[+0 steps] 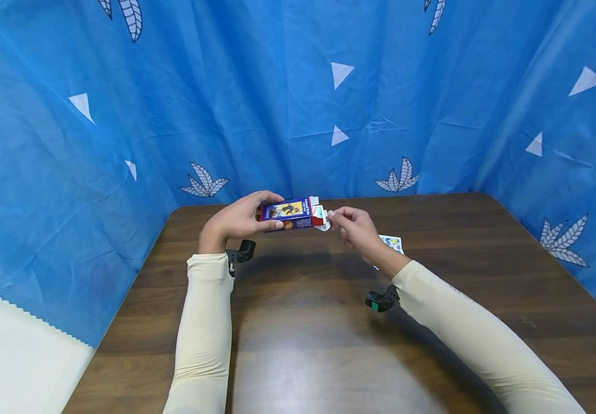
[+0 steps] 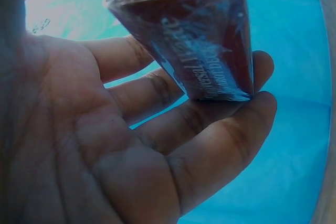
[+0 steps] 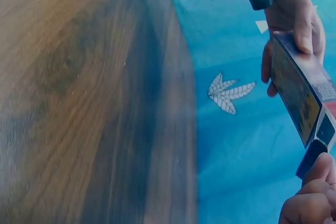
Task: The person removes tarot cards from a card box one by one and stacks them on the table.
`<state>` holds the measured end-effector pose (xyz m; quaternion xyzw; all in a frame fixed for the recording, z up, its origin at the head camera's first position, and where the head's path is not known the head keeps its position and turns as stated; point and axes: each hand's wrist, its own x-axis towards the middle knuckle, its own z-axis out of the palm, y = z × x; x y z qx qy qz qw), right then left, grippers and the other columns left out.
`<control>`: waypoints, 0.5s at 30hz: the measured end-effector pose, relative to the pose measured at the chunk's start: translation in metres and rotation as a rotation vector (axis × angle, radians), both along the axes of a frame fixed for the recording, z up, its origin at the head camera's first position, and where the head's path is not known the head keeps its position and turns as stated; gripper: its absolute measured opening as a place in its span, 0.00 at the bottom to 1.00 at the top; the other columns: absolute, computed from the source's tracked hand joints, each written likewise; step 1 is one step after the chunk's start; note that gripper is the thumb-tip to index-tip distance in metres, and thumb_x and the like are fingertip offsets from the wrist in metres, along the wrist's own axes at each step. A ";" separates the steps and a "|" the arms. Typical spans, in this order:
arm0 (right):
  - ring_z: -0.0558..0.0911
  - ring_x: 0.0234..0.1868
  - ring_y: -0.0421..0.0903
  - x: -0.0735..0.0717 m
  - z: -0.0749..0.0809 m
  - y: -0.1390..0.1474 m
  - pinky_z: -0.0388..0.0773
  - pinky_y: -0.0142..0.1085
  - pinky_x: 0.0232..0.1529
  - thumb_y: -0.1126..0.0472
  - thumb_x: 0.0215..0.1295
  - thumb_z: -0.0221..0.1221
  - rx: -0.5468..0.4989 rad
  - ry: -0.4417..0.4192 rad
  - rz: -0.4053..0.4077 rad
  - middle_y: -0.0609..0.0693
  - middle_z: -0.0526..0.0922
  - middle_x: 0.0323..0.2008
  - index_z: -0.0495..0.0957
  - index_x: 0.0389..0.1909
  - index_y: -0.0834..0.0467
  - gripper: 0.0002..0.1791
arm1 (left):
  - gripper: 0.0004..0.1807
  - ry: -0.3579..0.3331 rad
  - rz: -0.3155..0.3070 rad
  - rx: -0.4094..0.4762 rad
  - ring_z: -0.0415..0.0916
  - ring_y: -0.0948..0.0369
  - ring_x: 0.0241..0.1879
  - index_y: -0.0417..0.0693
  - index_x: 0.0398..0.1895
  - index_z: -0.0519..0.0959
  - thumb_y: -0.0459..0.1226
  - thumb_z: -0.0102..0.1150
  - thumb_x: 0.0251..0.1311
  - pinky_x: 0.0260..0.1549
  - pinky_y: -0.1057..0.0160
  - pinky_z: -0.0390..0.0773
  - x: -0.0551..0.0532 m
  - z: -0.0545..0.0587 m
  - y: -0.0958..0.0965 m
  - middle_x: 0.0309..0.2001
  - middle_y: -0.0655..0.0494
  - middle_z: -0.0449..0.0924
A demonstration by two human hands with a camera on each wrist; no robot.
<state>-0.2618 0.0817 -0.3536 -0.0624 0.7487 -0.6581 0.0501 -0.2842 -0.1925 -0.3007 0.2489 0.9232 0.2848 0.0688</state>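
A dark blue and red tarot card box (image 1: 287,214) with a yellow picture is held above the table, tilted, its open end facing right. My left hand (image 1: 246,217) grips its left end, thumb along the near side and fingers behind. In the left wrist view the lettered bottom of the box (image 2: 205,51) shows between the fingers, under shiny clear film. At the open end my right hand (image 1: 354,229) pinches the end flap (image 3: 312,157) between thumb and forefinger. White side tabs stand out there. What lies inside the box is mostly hidden.
A colourful printed card or leaflet (image 1: 392,243) lies on the brown wooden table (image 1: 298,333), partly hidden behind my right wrist. Black camera mounts (image 1: 383,299) hang below both wrists. A blue curtain (image 1: 298,103) stands behind the table's far edge and along its sides.
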 end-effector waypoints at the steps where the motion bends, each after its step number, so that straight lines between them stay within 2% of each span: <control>1: 0.61 0.12 0.40 0.000 0.000 -0.002 0.56 0.31 0.12 0.45 0.63 0.55 0.010 -0.020 -0.001 0.48 0.73 0.26 0.74 0.39 0.60 0.20 | 0.38 -0.003 -0.001 0.002 0.66 0.54 0.52 0.56 0.62 0.63 0.60 0.59 0.49 0.51 0.53 0.72 0.000 0.000 0.000 0.57 0.53 0.67; 5: 0.59 0.12 0.40 0.000 -0.001 -0.009 0.54 0.31 0.12 0.43 0.62 0.54 0.008 -0.078 0.010 0.47 0.73 0.25 0.75 0.42 0.60 0.23 | 0.38 -0.014 0.010 0.013 0.66 0.54 0.52 0.56 0.62 0.63 0.59 0.60 0.50 0.51 0.53 0.73 0.002 0.000 0.001 0.56 0.53 0.66; 11: 0.59 0.11 0.38 -0.001 0.001 -0.016 0.53 0.29 0.11 0.48 0.63 0.53 -0.025 -0.138 0.039 0.45 0.72 0.21 0.75 0.42 0.62 0.20 | 0.37 -0.009 0.016 0.013 0.67 0.53 0.52 0.56 0.62 0.63 0.58 0.60 0.51 0.51 0.52 0.72 0.002 0.001 0.001 0.56 0.53 0.66; 15: 0.60 0.12 0.39 -0.001 0.001 -0.013 0.54 0.29 0.12 0.51 0.63 0.54 0.007 -0.150 0.020 0.46 0.72 0.23 0.77 0.41 0.61 0.17 | 0.38 -0.016 0.021 0.022 0.66 0.53 0.53 0.56 0.62 0.64 0.59 0.61 0.49 0.51 0.52 0.72 0.002 0.001 0.002 0.57 0.53 0.66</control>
